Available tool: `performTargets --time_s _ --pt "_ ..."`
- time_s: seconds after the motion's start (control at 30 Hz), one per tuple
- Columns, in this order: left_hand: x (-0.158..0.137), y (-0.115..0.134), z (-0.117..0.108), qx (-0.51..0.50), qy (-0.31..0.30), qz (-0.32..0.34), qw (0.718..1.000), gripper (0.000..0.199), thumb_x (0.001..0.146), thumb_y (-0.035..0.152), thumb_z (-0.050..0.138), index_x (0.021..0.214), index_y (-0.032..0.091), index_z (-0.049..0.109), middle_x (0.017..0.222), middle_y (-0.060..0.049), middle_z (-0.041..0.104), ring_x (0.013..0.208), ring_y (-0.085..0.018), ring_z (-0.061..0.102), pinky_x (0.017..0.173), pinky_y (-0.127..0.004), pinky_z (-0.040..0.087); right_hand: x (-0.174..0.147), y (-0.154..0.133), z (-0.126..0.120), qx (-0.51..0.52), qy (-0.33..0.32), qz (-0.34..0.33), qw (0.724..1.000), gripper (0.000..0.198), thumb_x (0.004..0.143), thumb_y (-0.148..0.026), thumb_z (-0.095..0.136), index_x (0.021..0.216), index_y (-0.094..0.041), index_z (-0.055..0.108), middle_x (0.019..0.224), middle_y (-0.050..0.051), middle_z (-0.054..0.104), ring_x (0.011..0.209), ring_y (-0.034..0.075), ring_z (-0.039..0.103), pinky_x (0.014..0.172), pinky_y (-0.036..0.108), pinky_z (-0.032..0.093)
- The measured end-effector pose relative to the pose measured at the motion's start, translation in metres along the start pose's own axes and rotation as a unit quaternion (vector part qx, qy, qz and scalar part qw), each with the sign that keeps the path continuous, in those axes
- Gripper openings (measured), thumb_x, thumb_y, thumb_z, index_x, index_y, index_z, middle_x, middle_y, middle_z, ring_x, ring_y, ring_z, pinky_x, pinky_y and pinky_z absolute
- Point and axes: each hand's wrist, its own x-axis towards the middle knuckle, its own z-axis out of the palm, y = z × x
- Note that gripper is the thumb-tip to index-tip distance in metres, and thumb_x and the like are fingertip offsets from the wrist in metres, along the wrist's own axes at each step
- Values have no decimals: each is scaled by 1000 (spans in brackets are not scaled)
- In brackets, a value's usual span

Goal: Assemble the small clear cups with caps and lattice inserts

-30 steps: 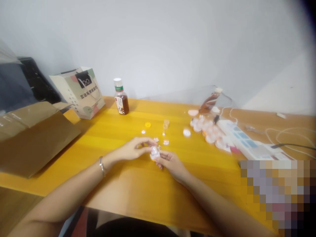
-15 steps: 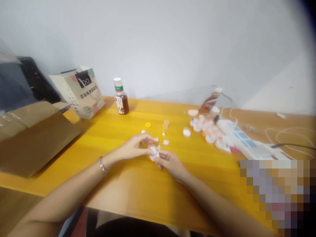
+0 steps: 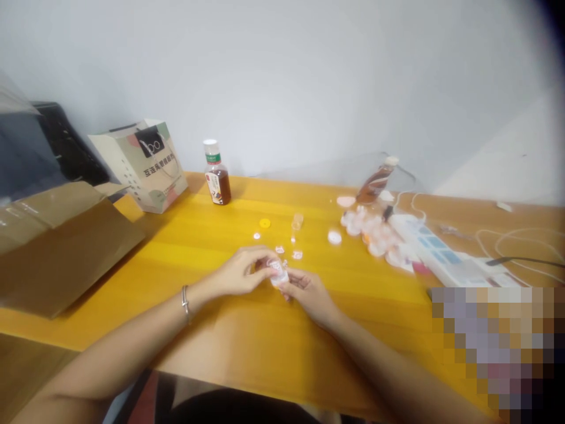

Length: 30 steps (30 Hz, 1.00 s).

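Observation:
A small clear container (image 3: 278,275) with white in it is held over the near part of the table, tilted. My right hand (image 3: 311,292) grips its lower right side between thumb and fingers. My left hand (image 3: 248,272), a bracelet at its wrist, closes on its upper left side, with the thumb against it and the fingers curled behind. Just beyond the hands lie small white pieces with reddish marks, among them a left piece (image 3: 279,249) and a right piece (image 3: 297,255). What the container holds is too blurred to tell.
Farther back are a yellow disc (image 3: 265,224), a small clear cup (image 3: 297,222) and a white lid (image 3: 334,237). A dark bottle (image 3: 218,176) and a paper bag (image 3: 148,168) stand behind. Left is a cardboard box (image 3: 66,241); right, several round containers (image 3: 375,235) and a power strip (image 3: 435,247).
My left hand has shifted a little to the right, its fingers now curled at the container's top. The container has moved slightly right; a small white piece behind the left hand is uncovered.

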Motion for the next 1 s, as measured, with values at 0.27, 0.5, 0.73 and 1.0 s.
performTargets --time_s 0.27,0.5,0.73,1.0 --pt "3 -8 7 -130 69 -57 988 24 80 33 52 94 13 57 88 -6 61 79 -15 55 71 -26 43 6 6 -1 72 15 -12 997 29 70 -45 61 79 -17 62 64 0 57 56 10 49 56 24 40" --pt "3 -13 17 -236 0 -70 969 31 73 31 62 98 13 58 91 -7 61 83 -17 57 74 -28 46 5 8 0 59 28 -37 997 36 72 -54 55 71 -18 59 63 1 55 58 12 49 59 26 39" --pt "1 -1 25 -280 7 -42 959 25 79 35 55 75 11 61 70 -5 62 71 -16 59 77 -31 44 1 7 2 167 -23 -16 986 33 74 -50 55 71 -18 57 65 1 54 61 12 49 58 25 39" --pt "2 0 22 -333 -13 -62 941 23 79 34 55 81 11 61 65 -3 61 69 -15 59 77 -31 44 -1 6 4 175 -29 -6 984 32 75 -49 54 74 -18 57 67 2 53 61 12 49 60 26 39"
